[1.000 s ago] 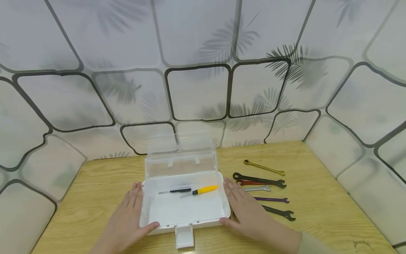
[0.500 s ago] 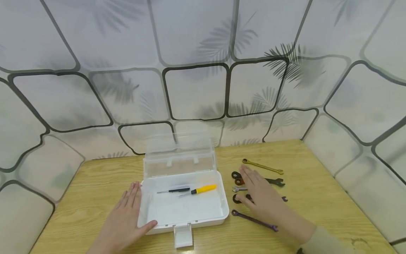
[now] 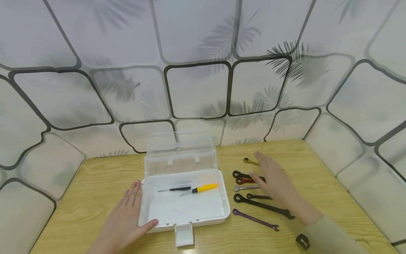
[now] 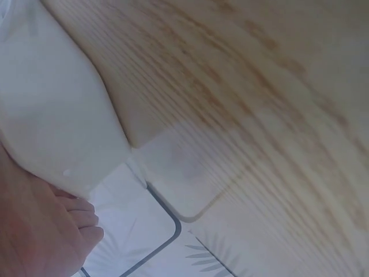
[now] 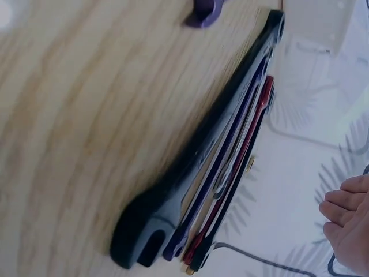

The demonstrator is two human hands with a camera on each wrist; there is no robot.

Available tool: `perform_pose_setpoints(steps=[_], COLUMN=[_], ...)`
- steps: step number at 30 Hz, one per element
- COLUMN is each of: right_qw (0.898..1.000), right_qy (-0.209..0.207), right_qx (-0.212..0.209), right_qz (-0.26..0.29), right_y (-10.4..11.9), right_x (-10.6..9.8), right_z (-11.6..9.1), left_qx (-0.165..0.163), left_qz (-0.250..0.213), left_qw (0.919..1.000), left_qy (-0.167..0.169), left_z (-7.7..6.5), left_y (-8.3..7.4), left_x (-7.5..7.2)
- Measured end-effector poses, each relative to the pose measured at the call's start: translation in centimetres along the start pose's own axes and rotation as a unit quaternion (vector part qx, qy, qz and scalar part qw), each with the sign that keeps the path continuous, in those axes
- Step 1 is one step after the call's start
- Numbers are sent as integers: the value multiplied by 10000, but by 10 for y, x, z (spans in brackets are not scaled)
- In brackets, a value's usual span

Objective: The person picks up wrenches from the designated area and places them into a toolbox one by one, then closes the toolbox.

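Observation:
A white plastic box (image 3: 187, 211) stands with its clear lid (image 3: 180, 164) raised; inside lie a yellow-handled screwdriver (image 3: 207, 187) and a slim black-handled tool (image 3: 180, 189). My left hand (image 3: 122, 217) rests straight-fingered along the box's left side, thumb at the front edge. To the right, my right hand (image 3: 277, 180) is extended above the wrenches, holding nothing. It partly hides the gold wrench (image 3: 250, 161), the upper black wrench (image 3: 242, 174), the red wrench (image 3: 244, 180) and the silver wrench (image 3: 245, 188). Nearer me lie a lower black wrench (image 3: 263, 205) and a purple wrench (image 3: 255, 218).
A dark purple wrench (image 3: 258, 196) lies between the silver and lower black ones. The box's white latch (image 3: 184, 234) hangs down at its front. A patterned curtain (image 3: 200, 91) surrounds the wooden table (image 3: 104, 173). A small black object (image 3: 302, 241) shows beside the right sleeve.
My right hand has left the box's right side and moved right and away from me, over the wrenches toward the gold one. My left hand has stayed at the box.

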State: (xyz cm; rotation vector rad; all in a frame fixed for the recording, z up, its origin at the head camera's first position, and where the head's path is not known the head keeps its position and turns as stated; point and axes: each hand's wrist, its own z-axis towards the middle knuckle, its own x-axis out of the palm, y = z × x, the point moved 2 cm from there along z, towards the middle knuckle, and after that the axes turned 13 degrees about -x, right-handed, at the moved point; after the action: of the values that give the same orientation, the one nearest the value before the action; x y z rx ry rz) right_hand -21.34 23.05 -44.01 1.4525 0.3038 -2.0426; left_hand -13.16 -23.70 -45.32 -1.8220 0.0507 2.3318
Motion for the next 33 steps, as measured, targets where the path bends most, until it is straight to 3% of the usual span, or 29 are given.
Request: perform_pose_setpoints(steps=[11, 22, 33], right_qw=[9958, 9801, 9707], right_qy=[-256, -438, -379], right_qx=[562, 1229, 1407], right_qz=[683, 1494, 1910], right_y=[-27, -56, -84], right_x=[-5, 2, 17], right_z=[5, 10, 9], left_qx=[-61, -78, -72], left_qz=[-64, -122, -159], left_qw=[9999, 9998, 9998], left_qy=[126, 132, 95], left_z=[-1, 0, -1], left_y=[-1, 0, -1], left_x=[-1, 0, 0])
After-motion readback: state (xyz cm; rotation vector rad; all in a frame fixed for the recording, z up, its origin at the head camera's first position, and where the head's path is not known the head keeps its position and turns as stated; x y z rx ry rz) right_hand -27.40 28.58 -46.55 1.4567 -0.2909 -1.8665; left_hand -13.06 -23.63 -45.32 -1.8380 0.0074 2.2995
